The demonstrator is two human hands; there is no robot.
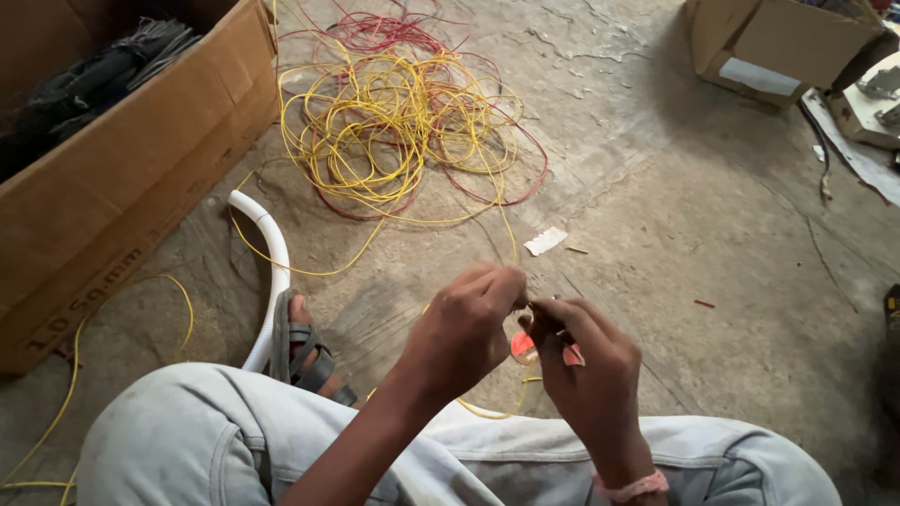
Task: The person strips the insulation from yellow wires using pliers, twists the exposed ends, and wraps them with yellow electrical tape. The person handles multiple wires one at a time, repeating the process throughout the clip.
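Above the lap, both hands [525, 328] pinch a yellow wire [487, 409].

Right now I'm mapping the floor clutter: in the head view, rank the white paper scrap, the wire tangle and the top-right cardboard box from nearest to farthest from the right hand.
From the right hand:
1. White paper scrap, just above the hands.
2. Wire tangle, farther up and left.
3. Cardboard box, far top right corner.

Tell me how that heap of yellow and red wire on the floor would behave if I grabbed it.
The wire heap would probably sag floppily, since its thin strands lie in loose loops. It looks light, and likely to snag and drag, as the yellow and red loops interlace.
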